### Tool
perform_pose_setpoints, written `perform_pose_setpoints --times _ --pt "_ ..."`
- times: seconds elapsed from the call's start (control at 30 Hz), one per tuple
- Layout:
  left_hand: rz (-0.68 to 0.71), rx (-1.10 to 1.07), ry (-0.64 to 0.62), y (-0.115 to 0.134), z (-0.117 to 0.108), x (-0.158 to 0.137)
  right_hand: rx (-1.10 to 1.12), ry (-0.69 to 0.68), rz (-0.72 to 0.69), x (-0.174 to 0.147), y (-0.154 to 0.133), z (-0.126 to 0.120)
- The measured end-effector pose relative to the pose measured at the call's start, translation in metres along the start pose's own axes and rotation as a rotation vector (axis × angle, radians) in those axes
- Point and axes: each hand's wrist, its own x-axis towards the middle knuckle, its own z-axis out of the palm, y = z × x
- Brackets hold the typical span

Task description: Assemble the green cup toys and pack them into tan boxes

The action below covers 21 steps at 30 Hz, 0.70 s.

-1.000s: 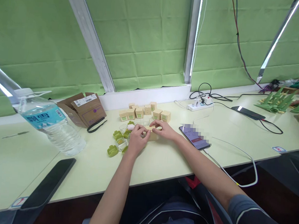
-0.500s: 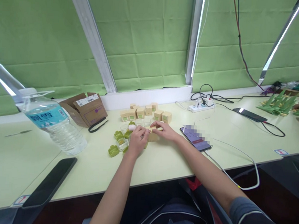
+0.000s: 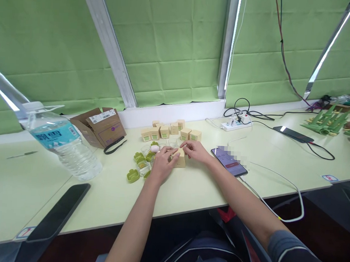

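Observation:
A small beige box (image 3: pixel 179 161) stands upright on the table in front of me. My left hand (image 3: pixel 163 164) grips its left side, fingers along the top edge and thumb at the front. At the box's right side and top edge my right hand (image 3: pixel 196 151) has its fingers bent, the tips touching the box; what lies under them is hidden. Left of my left hand lie several green flower-shaped cups (image 3: pixel 133 176) and clear cups (image 3: pixel 144 167), partly covered by the hand. A small whitish-pink roll (image 3: pixel 154 148) lies among them.
Several beige boxes (image 3: pixel 164 132) stand behind my hands. A phone (image 3: pixel 229 162) with a cable lies to the right, a dark phone (image 3: pixel 59 211) to the left. Further around are a water bottle (image 3: pixel 65 145), a cardboard box (image 3: pixel 102 128), a power strip (image 3: pixel 236 125) and green plastic parts (image 3: pixel 325 122) near another person's hand.
My right hand has drawn back a little to the right, uncovering more of the box's front. My left hand has shifted slightly right, further over the box's top edge.

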Motion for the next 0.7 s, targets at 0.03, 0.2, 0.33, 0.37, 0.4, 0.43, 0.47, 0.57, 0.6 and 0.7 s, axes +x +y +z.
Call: perform_pose_setpoints --times 0.03,0.2,0.33,0.37,0.4,0.43,0.47,0.57,0.6,0.7 --pt "-0.003 -0.003 -0.024 0.001 -0.001 0.0 -0.036 0.007 -0.017 0.0 0.001 0.0" --pt "-0.052 0.005 -0.095 0.007 -0.002 -0.001 -0.116 0.046 -0.07 0.003 0.004 -0.002" --pt "0.019 -0.012 -0.029 0.006 -0.001 0.0 -0.047 0.012 -0.098 0.001 -0.001 -0.004" --pt "0.022 -0.021 0.014 0.005 -0.001 0.0 -0.032 -0.016 -0.093 0.0 -0.003 -0.004" --pt "0.015 -0.028 0.062 0.004 0.0 0.0 -0.024 -0.05 -0.081 -0.001 -0.005 -0.004" --pt "0.005 -0.031 0.111 0.002 0.0 0.001 -0.023 -0.087 -0.063 -0.002 -0.007 -0.005" --pt "-0.002 -0.03 0.152 0.001 0.0 0.001 -0.026 -0.124 -0.045 -0.003 -0.008 -0.005" --pt "-0.001 -0.02 0.212 -0.001 0.001 0.002 -0.039 -0.195 -0.004 -0.004 -0.008 -0.006" --pt "-0.001 -0.019 0.22 -0.001 0.001 0.003 -0.044 -0.194 0.003 -0.004 -0.006 -0.006" --pt "0.004 -0.028 0.238 -0.001 0.001 0.003 -0.062 -0.129 0.007 -0.002 -0.001 -0.004"
